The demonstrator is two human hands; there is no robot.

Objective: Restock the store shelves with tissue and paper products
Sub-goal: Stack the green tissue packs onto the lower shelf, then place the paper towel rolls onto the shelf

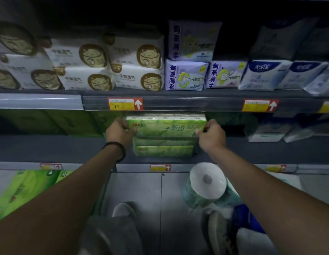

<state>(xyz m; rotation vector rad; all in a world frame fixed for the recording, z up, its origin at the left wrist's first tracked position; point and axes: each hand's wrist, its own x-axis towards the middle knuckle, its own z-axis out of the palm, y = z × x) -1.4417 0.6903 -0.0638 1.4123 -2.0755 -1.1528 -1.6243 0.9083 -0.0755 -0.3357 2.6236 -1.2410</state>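
A green tissue pack sits on top of two more green packs on the middle shelf. My left hand grips the top pack's left end, and my right hand grips its right end. Both arms reach forward from below. The pack's top edge lies just under the upper shelf's front rail. A black bracelet is on my left wrist.
White cat-logo packs, purple packs and blue-white packs fill the upper shelf. Dark green packs stand left of the stack. Below, a wrapped paper roll bundle and green packs lie by my shoes.
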